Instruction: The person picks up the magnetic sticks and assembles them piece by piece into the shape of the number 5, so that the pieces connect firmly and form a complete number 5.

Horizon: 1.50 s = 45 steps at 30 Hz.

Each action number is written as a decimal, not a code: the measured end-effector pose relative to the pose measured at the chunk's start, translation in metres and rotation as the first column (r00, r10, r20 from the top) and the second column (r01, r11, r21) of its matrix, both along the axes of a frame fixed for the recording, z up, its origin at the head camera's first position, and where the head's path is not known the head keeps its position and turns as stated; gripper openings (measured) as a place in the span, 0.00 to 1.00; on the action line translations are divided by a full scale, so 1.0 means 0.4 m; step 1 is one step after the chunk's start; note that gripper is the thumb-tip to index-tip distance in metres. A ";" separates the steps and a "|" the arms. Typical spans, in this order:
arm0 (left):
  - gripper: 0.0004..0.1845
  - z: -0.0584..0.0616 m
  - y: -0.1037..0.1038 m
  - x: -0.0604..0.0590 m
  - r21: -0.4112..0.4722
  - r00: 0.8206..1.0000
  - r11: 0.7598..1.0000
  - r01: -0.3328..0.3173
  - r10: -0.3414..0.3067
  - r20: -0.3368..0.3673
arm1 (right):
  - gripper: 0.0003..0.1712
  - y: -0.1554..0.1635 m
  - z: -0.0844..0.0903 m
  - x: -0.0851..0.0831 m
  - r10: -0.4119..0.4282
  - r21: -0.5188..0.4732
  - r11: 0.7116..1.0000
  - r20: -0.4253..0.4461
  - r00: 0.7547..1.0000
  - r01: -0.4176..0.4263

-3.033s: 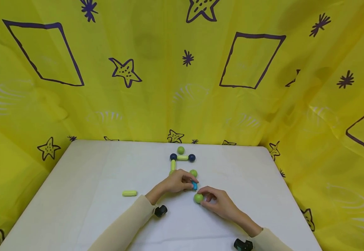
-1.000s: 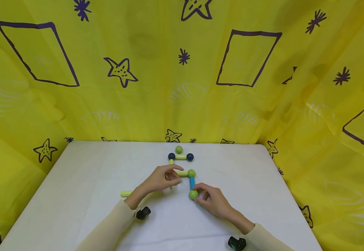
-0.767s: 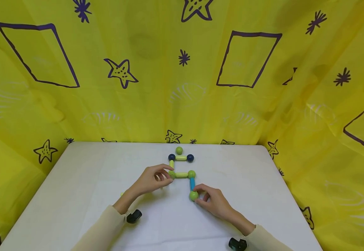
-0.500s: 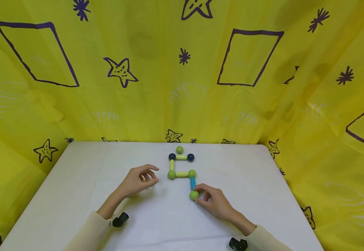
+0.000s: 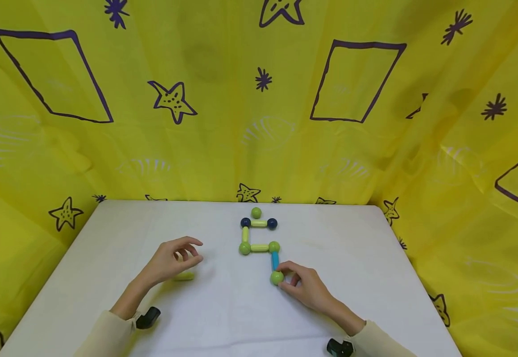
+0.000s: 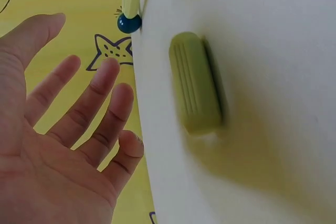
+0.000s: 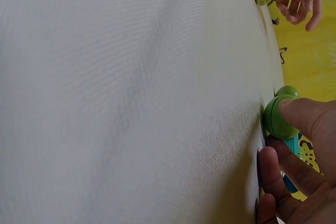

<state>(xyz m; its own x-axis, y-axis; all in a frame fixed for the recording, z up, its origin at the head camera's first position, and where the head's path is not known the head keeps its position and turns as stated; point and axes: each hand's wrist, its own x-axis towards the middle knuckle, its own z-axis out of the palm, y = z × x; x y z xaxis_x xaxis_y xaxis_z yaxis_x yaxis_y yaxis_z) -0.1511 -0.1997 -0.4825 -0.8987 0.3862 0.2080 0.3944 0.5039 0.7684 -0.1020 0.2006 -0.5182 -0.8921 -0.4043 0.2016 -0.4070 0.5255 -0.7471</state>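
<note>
Green ball [image 5: 277, 277]: on the white table [image 5: 357, 258], at the near end of the blue rod [image 5: 275, 260].
Right hand [image 5: 305, 290]: fingertips pinch that ball.
Left hand [image 5: 169, 259]: fingers spread, relaxed, holding nothing, above the loose green rod [image 6: 195, 90].

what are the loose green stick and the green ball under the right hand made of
Loose ridged light-green stick: seemingly matt plastic, with fine moulded grooves along its length and rounded ends. Smooth green ball touched by the right hand: probably plastic too, with an even colour and soft sheen.
</note>
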 end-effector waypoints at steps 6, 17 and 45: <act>0.18 -0.005 -0.038 0.018 -0.083 0.999 0.997 0.000 0.003 0.040 | 0.18 -0.001 -0.002 -0.001 0.004 -0.006 1.000 -0.017 1.000 -0.004; 0.20 -0.022 -0.078 0.031 -0.230 0.996 0.969 0.086 -0.078 0.044 | 0.19 0.001 -0.002 -0.001 -0.009 0.017 1.000 0.016 1.000 0.009; 0.13 -0.055 -0.083 0.031 -0.207 0.993 0.972 0.113 -0.114 0.005 | 0.19 0.004 -0.004 -0.002 -0.027 0.034 0.999 0.037 0.999 0.025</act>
